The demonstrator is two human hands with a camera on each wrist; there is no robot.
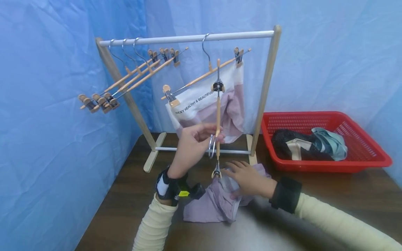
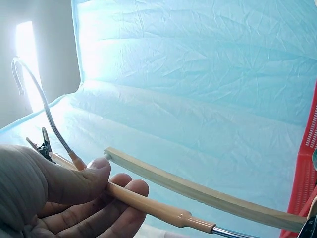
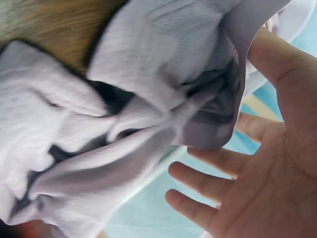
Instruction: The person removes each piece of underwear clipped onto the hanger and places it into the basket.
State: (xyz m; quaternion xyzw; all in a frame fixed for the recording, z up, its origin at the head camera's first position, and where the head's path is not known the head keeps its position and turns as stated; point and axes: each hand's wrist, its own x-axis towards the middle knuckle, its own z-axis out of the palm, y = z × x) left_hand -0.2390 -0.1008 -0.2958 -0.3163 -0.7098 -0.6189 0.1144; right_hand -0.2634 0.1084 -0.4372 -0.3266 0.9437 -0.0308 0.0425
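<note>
Centred before the rack (image 1: 267,83), the slim wooden clip hanger (image 1: 218,111) runs from twelve to six o'clock in the head view. The left hand (image 1: 194,144) pinches it between thumb and fingers. The right hand (image 1: 249,178), fingers spread and fairly straight, touches the crumpled mauve garment (image 1: 208,205) near the six-o'clock clip (image 1: 217,170).

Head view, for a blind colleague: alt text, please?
A left hand holds a clip hanger while the right hand touches a lilac garment below. Behind, a rack bears hangers, one with a printed garment; to the right, a red basket.
</note>
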